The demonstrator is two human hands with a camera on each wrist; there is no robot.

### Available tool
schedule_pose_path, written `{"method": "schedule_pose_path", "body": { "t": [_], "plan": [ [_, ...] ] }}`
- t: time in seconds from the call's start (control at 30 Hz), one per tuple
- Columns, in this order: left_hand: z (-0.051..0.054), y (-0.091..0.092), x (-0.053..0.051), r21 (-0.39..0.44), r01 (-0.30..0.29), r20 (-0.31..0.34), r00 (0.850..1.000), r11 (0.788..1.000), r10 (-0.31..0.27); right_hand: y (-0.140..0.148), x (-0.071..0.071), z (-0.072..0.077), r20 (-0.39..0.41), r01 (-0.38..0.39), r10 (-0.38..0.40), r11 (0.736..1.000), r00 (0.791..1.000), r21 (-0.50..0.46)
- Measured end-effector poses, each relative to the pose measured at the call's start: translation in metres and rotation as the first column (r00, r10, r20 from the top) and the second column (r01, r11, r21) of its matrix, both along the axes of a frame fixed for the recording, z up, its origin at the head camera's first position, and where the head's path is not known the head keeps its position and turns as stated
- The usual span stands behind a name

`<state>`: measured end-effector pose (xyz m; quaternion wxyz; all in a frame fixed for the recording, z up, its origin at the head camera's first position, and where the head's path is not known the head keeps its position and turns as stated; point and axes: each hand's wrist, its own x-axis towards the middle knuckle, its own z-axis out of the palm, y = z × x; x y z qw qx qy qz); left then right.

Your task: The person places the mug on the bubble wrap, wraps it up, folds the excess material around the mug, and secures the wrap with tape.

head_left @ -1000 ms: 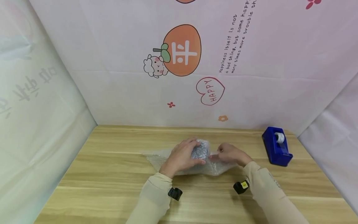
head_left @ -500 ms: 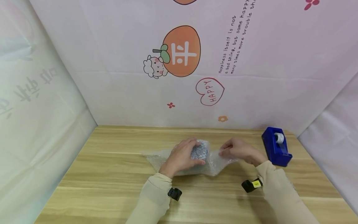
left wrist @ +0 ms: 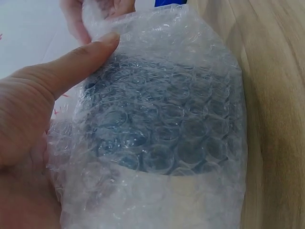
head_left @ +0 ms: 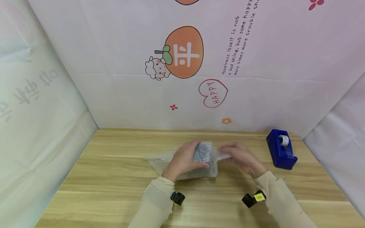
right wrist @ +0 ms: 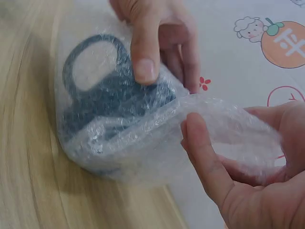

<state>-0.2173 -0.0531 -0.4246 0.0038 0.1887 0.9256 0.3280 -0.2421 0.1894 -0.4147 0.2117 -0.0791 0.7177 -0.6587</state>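
A sheet of bubble wrap point(head_left: 196, 173) lies around a dark blue-grey thing point(head_left: 203, 153) on the table. Through the plastic, the right wrist view shows a dark loop point(right wrist: 71, 71), like a mug's handle. My left hand point(head_left: 185, 160) grips the wrapped bundle from its left side; in the left wrist view its thumb presses on the plastic. At the bundle's right, my right hand point(head_left: 240, 156) holds the loose end of the bubble wrap point(right wrist: 228, 119) between thumb and fingers. The exact kind of the wrapped thing is blurred by the bubbles.
A blue tape dispenser point(head_left: 282, 152) with a roll of tape point(head_left: 284, 140) stands at the table's back right. Printed sheeting point(head_left: 137, 104) hangs behind the wooden table point(head_left: 114, 196) and at both sides.
My right hand drew back rightward from the bundle, then came left again with the wrap's end, which now folds up against the bundle. The left hand has stayed on it.
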Motion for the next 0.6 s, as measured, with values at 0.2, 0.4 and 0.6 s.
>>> {"method": "schedule_pose_path", "body": {
  "t": [0.2, 0.4, 0.6],
  "plan": [
    [-0.002, -0.001, -0.001, -0.023, 0.032, -0.025, 0.999, 0.999, -0.033, 0.003, 0.003, 0.001, 0.125, -0.001, 0.032, 0.971, 0.992, -0.238],
    [-0.003, -0.001, -0.004, -0.098, 0.063, -0.037, 0.997, 0.993, -0.067, 0.009, 0.001, -0.003, 0.092, -0.105, 0.135, 0.955, 0.987, -0.277],
    [-0.004, -0.002, -0.006, -0.111, 0.079, -0.022, 0.996, 0.991, -0.082, 0.009, -0.004, -0.011, 0.024, -0.133, 0.136, 0.987, 0.990, -0.085]
  ]
}}
